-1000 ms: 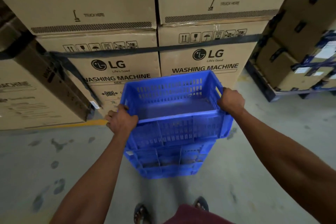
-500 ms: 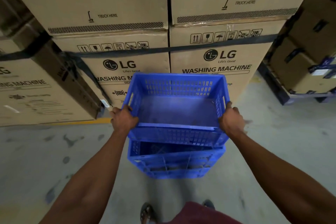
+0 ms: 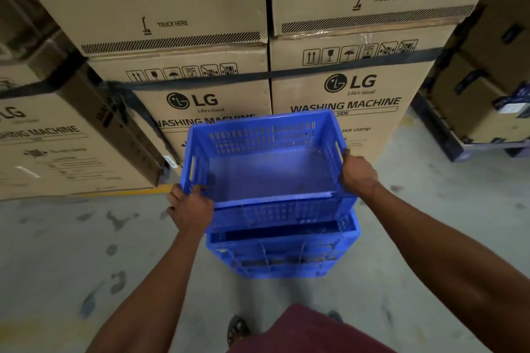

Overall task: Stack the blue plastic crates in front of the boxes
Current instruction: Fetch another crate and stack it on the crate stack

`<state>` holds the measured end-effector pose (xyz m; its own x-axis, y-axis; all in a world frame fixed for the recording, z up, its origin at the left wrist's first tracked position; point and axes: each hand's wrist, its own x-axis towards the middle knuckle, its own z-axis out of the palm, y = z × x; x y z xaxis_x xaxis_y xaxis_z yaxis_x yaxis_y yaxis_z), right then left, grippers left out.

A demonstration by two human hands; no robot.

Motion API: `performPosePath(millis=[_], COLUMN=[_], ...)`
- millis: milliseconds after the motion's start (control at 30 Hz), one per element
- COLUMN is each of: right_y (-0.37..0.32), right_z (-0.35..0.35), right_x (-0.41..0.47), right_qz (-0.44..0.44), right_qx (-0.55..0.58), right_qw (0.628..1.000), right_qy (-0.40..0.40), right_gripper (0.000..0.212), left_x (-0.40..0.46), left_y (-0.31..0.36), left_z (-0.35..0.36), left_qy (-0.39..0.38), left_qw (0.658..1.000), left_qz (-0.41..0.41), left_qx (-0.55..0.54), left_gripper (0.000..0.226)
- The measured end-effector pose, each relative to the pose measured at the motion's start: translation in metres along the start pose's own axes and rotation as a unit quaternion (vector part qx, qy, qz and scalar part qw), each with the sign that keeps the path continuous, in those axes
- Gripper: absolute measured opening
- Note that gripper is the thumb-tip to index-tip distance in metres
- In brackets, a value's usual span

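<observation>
An empty blue plastic crate [image 3: 269,172] with slotted walls is held level in the air, just in front of the stacked washing machine boxes [image 3: 344,89]. My left hand [image 3: 190,206] grips its left rim near the front corner. My right hand [image 3: 357,173] grips the right rim. Directly beneath it, a second blue crate [image 3: 284,255] stands on the concrete floor, mostly hidden by the upper one; a gap shows between their near edges.
Large cardboard boxes fill the back and left [image 3: 43,146], bound by a dark strap. More boxes sit on a pallet [image 3: 481,112] at the right. A yellow floor line [image 3: 137,190] runs under the left boxes. My sandalled foot [image 3: 238,329] is close behind the crates.
The held crate has come down and levelled out over the floor crate, shifting slightly right. Both hands keep their grip on its sides.
</observation>
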<state>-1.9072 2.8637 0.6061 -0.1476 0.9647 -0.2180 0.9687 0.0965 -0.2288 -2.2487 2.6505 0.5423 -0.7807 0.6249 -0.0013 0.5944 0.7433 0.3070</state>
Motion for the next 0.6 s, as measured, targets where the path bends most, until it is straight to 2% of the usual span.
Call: performPosePath(millis=[100, 200, 333, 467, 600], right_y=[-0.007, -0.011, 0.000, 0.009, -0.002], right_z=[-0.010, -0.018, -0.013, -0.003, -0.020], right_x=[-0.013, -0.016, -0.011, -0.008, -0.006], right_qz=[-0.023, -0.034, -0.009, -0.009, -0.033], right_qx=[-0.040, -0.063, -0.066, -0.076, -0.076], right_qw=[0.998, 0.997, 0.998, 0.997, 0.996], right_qy=[-0.031, -0.035, -0.016, -0.007, -0.013], right_gripper=[0.043, 0.037, 0.041, 0.060, 0.052], left_x=[0.041, 0.052, -0.001, -0.052, -0.041], left_y=[-0.011, -0.005, -0.003, 0.010, 0.012], left_z=[-0.019, -0.033, -0.023, -0.008, -0.012], left_qy=[-0.077, -0.139, -0.116, -0.071, -0.071], left_qw=[0.997, 0.990, 0.993, 0.997, 0.995], left_qz=[0.016, 0.008, -0.022, -0.033, -0.068], left_qx=[0.023, 0.018, 0.014, 0.018, 0.006], left_gripper=[0.037, 0.037, 0.040, 0.039, 0.040])
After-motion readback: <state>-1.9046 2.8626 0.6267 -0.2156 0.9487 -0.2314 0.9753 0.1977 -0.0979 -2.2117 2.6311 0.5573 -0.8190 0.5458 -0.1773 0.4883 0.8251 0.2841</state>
